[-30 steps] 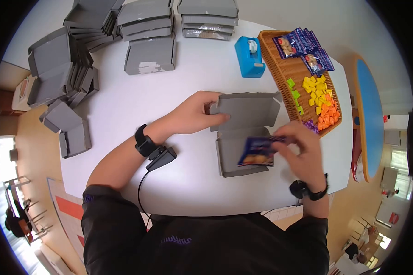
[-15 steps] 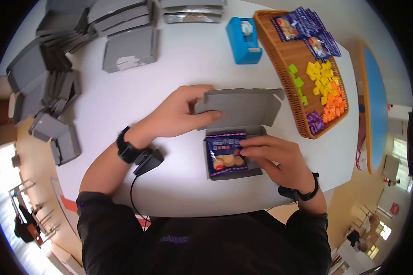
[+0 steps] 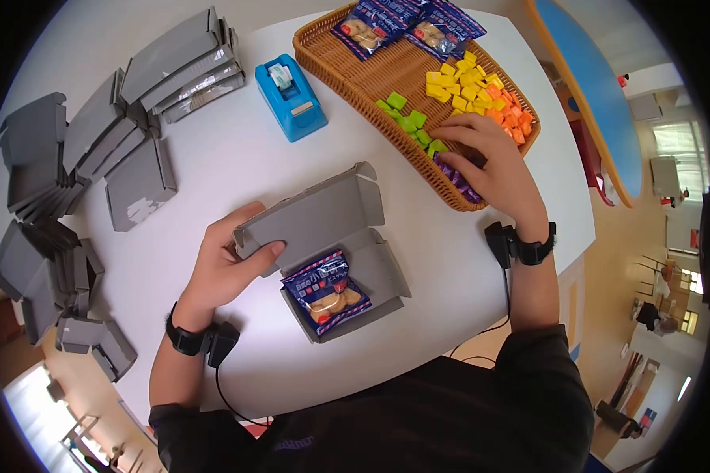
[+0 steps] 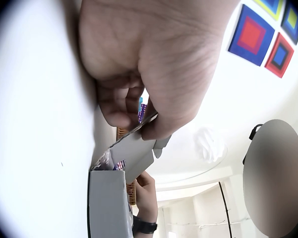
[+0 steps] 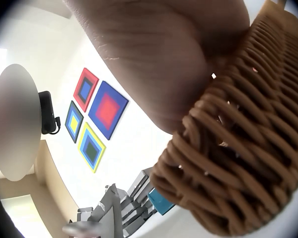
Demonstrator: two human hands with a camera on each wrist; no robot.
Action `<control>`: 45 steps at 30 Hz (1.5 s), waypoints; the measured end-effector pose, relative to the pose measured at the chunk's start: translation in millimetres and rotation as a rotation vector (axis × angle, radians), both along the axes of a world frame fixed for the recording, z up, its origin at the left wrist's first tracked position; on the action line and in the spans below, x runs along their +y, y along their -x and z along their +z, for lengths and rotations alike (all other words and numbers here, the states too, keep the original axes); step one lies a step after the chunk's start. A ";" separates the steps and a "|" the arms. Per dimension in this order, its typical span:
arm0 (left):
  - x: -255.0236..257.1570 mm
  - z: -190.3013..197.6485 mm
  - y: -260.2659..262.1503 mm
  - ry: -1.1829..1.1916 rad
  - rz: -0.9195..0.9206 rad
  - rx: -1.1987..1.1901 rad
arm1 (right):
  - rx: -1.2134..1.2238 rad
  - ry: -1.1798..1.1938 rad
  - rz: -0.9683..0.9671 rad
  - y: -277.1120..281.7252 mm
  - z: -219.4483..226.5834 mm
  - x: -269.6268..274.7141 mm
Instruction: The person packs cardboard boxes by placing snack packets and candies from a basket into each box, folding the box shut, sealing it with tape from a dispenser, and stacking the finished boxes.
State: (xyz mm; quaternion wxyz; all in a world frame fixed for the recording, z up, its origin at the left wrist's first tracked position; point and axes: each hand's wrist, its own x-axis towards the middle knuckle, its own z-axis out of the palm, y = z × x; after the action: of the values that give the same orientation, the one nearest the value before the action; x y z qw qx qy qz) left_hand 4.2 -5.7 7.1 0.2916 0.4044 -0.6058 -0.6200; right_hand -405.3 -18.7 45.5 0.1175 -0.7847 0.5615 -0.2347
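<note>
My left hand [image 3: 225, 260] grips the raised lid of a small grey cardboard box [image 3: 390, 272], thumb on the inner face and fingers behind. In the left wrist view, the lid [image 4: 134, 153] is pinched at its edge. Inside the box lies a blue packet of small biscuits [image 3: 327, 292], tilted against the walls. My right hand [image 3: 497, 169] reaches into the wicker basket [image 3: 363, 102], fingers bent and spread from the thumb. Its fingertips are right over the purple wrapped sweets [image 3: 459, 181] and green sweets [image 3: 406, 122]. The basket wall hides those fingertips in the right wrist view.
Yellow sweets [image 3: 459, 83], orange sweets [image 3: 513, 118] and more biscuit packets [image 3: 446, 31] share the basket. A blue tape dispenser [image 3: 292, 98] stands left of it. Stacked grey boxes [image 3: 181, 59] and open boxes [image 3: 35, 150] line the table's left side.
My right hand has laid the biscuit packet in the box, let go and moved up right to the basket. The left hand keeps its hold on the lid; the head view has turned.
</note>
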 end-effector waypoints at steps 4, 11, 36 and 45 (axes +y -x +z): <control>0.5 -0.2 0.2 0.029 0.006 0.001 | 0.031 -0.004 0.023 -4.2 1.5 -1.6; 0.3 -2.9 -0.6 0.044 -0.023 0.084 | -0.333 -0.054 -0.121 -16.3 18.0 14.6; -1.2 -1.7 -1.3 0.030 -0.007 -0.036 | 0.061 -0.198 -0.217 7.1 24.6 21.3; -1.4 -1.1 -4.3 0.022 -0.023 -0.043 | -0.050 -0.314 0.081 3.8 26.7 13.9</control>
State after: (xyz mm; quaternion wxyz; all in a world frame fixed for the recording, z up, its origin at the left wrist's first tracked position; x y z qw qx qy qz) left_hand 8.5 -7.2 6.0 0.2758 0.4071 -0.6234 -0.6079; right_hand -409.0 -4.8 72.2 0.2623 -0.7725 0.5561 -0.1586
